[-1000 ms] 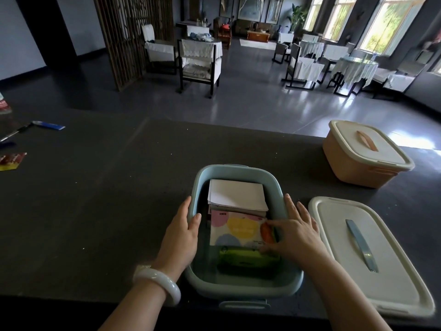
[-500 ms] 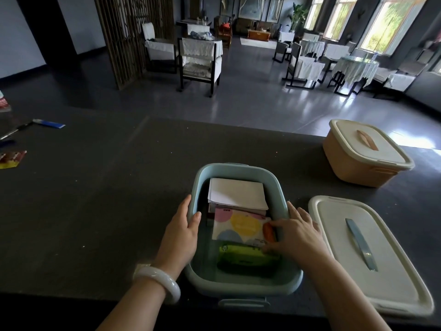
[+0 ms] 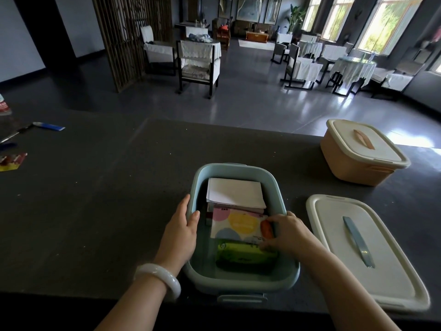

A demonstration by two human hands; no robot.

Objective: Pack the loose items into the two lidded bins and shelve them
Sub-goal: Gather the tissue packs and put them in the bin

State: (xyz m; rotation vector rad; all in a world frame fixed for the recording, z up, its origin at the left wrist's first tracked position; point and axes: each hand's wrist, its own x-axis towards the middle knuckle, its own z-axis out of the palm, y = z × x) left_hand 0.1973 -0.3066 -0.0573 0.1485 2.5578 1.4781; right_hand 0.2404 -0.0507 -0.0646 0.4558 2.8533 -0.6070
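Note:
An open light-blue bin (image 3: 241, 281) stands at the counter's near edge. Inside lie a white paper stack (image 3: 235, 192), a pastel-dotted pack (image 3: 238, 225) and a green pack (image 3: 241, 255). My left hand (image 3: 182, 231) grips the bin's left rim, thumb inside. My right hand (image 3: 290, 231) reaches into the bin's right side and its curled fingers pinch a small orange item (image 3: 266, 229) against the dotted pack. The bin's white lid (image 3: 362, 254) with a blue handle lies flat to the right. A peach bin (image 3: 358, 154) with its lid on sits at the far right.
Loose items lie at the counter's far left: a blue tube (image 3: 49, 126), a dark pen (image 3: 14, 134) and a red-yellow packet (image 3: 12, 161). The dark counter (image 3: 95, 199) stretches between them and the bin. Chairs and tables stand in the room beyond.
My right hand has pushed the orange item deeper down the bin's right side, its fingers curling more. My left hand keeps its hold on the rim.

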